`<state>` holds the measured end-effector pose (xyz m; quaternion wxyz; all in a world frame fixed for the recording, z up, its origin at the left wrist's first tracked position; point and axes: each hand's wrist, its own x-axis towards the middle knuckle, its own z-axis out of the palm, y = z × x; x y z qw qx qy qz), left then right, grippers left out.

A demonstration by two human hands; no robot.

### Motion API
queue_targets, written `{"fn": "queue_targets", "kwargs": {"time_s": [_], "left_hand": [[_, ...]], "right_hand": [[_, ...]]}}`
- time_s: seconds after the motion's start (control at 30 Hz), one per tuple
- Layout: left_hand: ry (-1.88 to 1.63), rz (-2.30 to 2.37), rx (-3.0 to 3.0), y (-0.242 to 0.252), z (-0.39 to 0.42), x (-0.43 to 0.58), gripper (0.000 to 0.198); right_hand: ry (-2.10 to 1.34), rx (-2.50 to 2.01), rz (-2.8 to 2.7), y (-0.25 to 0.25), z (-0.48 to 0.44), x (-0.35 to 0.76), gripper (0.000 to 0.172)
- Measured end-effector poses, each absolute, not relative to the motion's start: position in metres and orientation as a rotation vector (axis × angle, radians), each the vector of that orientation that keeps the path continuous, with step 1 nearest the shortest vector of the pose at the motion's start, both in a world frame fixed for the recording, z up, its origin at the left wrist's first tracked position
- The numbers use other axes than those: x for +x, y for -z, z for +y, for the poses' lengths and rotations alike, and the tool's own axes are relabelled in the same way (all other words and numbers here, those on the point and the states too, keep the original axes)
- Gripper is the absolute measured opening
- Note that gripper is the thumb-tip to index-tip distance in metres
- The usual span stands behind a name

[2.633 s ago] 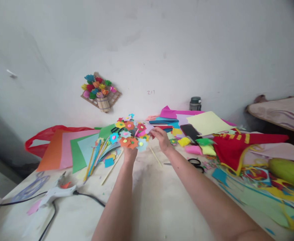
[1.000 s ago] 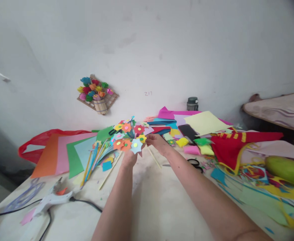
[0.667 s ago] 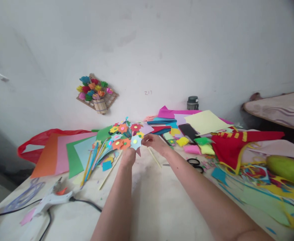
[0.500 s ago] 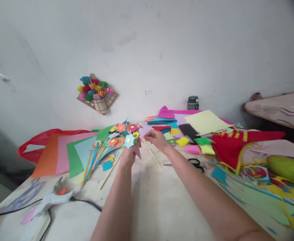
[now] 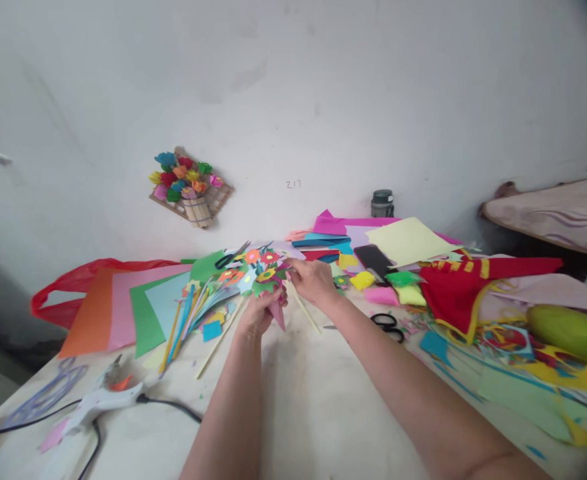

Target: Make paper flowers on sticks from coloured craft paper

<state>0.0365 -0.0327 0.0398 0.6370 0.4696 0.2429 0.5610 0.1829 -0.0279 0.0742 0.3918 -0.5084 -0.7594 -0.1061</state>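
My left hand (image 5: 256, 313) is wrapped round the lower part of a small bouquet of paper flowers (image 5: 268, 259), in orange, red, yellow and pale blue. Below the fingers, a pink paper wrapper (image 5: 276, 315) tapers to a point. At the bouquet's right edge is my right hand (image 5: 316, 283), thumb and fingers pinched together against it. Whatever is between those fingertips is too small to make out. A thin pale stick (image 5: 308, 316) lies on the table under the right hand. Beside the right forearm rest black-handled scissors (image 5: 387, 324).
On the left lie a white glue gun (image 5: 106, 400) with cords, coloured sheets (image 5: 91, 313) and paper strips (image 5: 189, 327). To the right are a phone (image 5: 372, 259), soft clay packets (image 5: 381, 295), a red cloth (image 5: 453, 293), a green fruit (image 5: 568, 333) and paper scraps.
My left hand has turned the bouquet, so its flowers face differently and more of the pink wrapper shows. My right hand has moved in to the bouquet's edge.
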Motion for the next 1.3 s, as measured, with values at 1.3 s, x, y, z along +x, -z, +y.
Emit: {"fn": "queue_targets", "kwargs": {"time_s": [1.3], "left_hand": [[-1.476,0.667,1.091,-0.038,-0.025,0.034,0.03]], "right_hand": [[0.102,-1.356,-1.835,-0.056,-0.034,0.159,0.024]]}}
